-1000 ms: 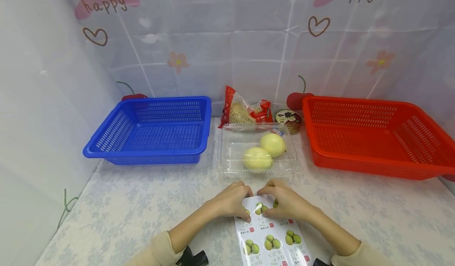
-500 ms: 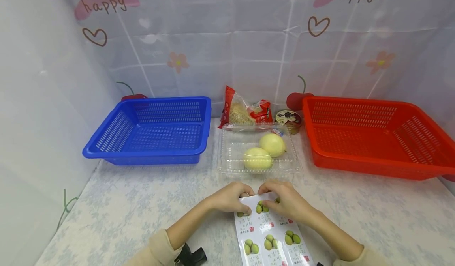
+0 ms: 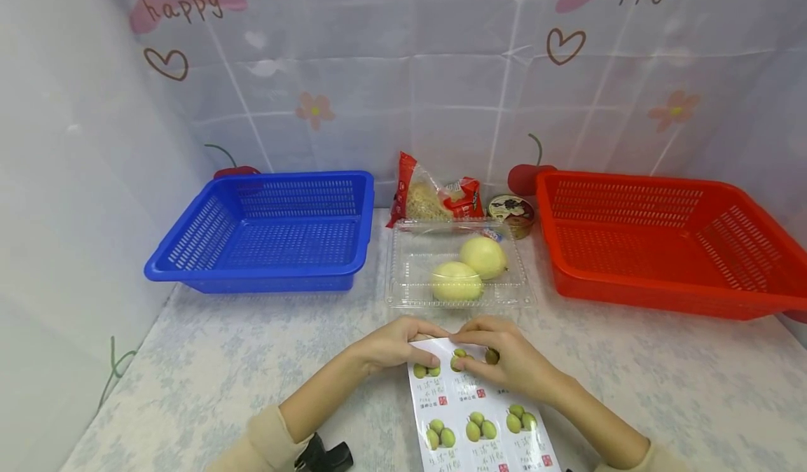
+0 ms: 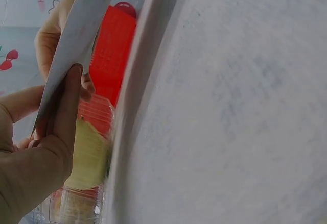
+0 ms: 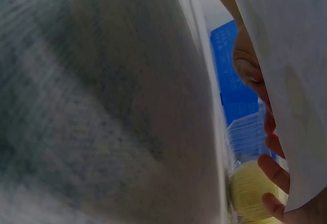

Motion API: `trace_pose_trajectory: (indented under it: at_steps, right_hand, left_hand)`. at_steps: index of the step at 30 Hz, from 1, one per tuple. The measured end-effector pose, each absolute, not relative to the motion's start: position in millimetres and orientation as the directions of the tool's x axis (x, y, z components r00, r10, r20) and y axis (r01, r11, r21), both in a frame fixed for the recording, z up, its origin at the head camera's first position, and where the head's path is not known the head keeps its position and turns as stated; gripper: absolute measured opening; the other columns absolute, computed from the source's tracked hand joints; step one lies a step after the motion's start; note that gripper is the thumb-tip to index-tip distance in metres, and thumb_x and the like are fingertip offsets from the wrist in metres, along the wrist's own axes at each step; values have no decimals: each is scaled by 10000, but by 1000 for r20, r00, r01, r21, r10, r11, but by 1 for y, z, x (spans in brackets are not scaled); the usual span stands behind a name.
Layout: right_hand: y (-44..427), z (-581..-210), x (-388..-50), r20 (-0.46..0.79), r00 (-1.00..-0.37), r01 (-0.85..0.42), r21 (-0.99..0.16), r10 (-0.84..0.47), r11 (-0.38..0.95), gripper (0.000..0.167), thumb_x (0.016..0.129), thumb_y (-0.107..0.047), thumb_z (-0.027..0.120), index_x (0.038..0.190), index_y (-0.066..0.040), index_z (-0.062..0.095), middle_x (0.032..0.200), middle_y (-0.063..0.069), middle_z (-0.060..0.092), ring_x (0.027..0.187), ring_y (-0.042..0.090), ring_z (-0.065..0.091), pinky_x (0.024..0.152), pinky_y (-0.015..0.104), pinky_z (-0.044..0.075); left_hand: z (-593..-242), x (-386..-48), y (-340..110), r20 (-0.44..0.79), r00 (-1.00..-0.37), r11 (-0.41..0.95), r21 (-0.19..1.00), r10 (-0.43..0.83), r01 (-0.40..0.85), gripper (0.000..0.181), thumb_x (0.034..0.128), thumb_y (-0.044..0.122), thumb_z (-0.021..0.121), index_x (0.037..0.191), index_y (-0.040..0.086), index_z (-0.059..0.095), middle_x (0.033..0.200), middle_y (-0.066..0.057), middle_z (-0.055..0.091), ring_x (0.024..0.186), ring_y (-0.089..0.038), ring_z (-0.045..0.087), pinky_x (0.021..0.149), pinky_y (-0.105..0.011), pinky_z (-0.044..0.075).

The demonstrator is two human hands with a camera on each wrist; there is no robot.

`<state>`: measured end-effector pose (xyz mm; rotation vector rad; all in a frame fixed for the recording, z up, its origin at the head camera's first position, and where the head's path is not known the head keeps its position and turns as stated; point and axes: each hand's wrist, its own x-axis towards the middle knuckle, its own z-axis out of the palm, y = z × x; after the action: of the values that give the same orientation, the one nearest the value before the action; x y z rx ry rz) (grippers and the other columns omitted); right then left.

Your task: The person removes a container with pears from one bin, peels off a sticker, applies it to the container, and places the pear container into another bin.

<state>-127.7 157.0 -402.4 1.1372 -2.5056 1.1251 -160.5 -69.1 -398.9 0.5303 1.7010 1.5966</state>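
Observation:
A glossy white sticker sheet [image 3: 463,409], printed with rows of green pears and small writing, is held up at its far edge by both hands. My left hand [image 3: 394,346] pinches the upper left corner, thumb on the printed face and fingers behind, as the left wrist view shows on the hand [image 4: 46,147]. My right hand [image 3: 513,360] grips the top edge farther right, its thumb on a printed pear and its fingers [image 5: 273,170] behind the sheet. The fingertips of both hands meet at the top edge.
A clear plastic box [image 3: 410,269] with two pale yellow-green fruits [image 3: 457,281] stands just beyond the hands. Behind it are a red-and-clear food bag [image 3: 429,195] and a round tin [image 3: 512,213]. A blue basket [image 3: 271,276] is left, a red basket [image 3: 668,293] right.
The left hand has shifted slightly left and its thumb now lies flatter on the sheet's corner. The sheet's top edge has risen a little, and the hands' fingertips have come together.

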Motion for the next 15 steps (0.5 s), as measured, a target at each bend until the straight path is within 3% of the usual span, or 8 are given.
trace_pose_trajectory:
  at_steps: [3,8,15]
  right_hand:
    - [157,-401,-128,422,-687,-706,-582,-592,404,300,816,-211,741,1067,-50,707,1023,-9,651,702,42,516,555,189,450]
    - [160,-398,-129,382,-703,-679,-610,-600,408,325,843,-248,713,1113,-70,688,1086,-18,659,955,125,606,773,295,514]
    - [160,-397,-127,385,-711,-682,-584,-589,441,335,825,-252,733,1114,-88,685,1113,-37,662,1034,146,607,850,368,509]
  left_hand:
    - [-399,-160,-71,-226,-641,121,971,733,-204,432,794,-71,631,1221,-97,562,962,-157,698,751,-116,652,699,-229,520]
    - [-399,-159,-71,-224,-636,77,965,738,-250,452,802,-78,606,1243,-106,514,972,-173,690,750,-135,661,712,-257,540]
    - [-396,-155,-69,-221,-657,51,962,721,-269,487,809,-100,601,1268,-41,449,988,-202,677,815,-191,675,760,-330,553]
